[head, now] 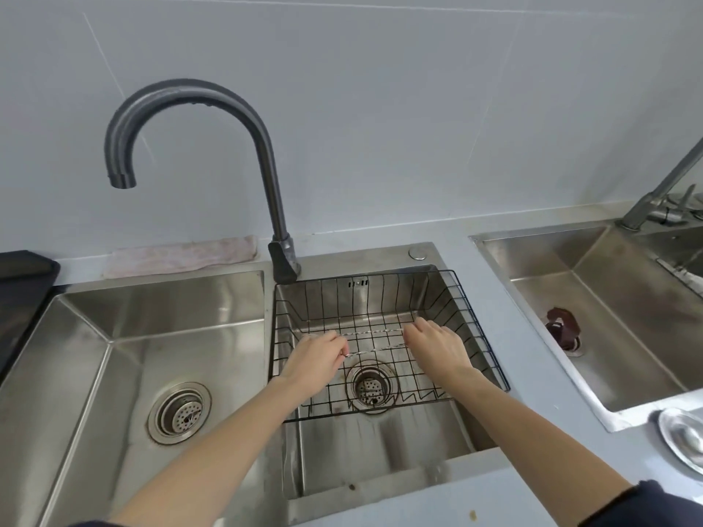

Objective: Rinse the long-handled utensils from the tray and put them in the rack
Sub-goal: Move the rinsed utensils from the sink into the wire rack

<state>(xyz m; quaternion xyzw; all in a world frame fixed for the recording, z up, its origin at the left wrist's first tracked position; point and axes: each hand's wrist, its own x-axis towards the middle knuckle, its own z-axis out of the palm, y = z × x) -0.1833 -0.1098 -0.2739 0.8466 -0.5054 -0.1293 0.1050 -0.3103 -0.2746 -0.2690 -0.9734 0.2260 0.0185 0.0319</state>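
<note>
A black wire rack (479, 329) sits inside the middle sink basin. Two thin twisted metal utensils lie across its floor: one farther back (371, 332) and one nearer (374, 349). My left hand (312, 361) pinches the left end of the nearer utensil. My right hand (437, 346) is curled over the right ends of both rods; its fingertips hide them, so I cannot tell which it grips. A shiny metal tray (683, 435) shows at the right edge on the counter, cut off by the frame.
A dark gooseneck faucet (266, 154) arches left, its spout over the left basin (125, 359); no water runs. A folded cloth (178, 256) lies behind that basin. A second sink (608, 317) with a dark red object at its drain stands to the right.
</note>
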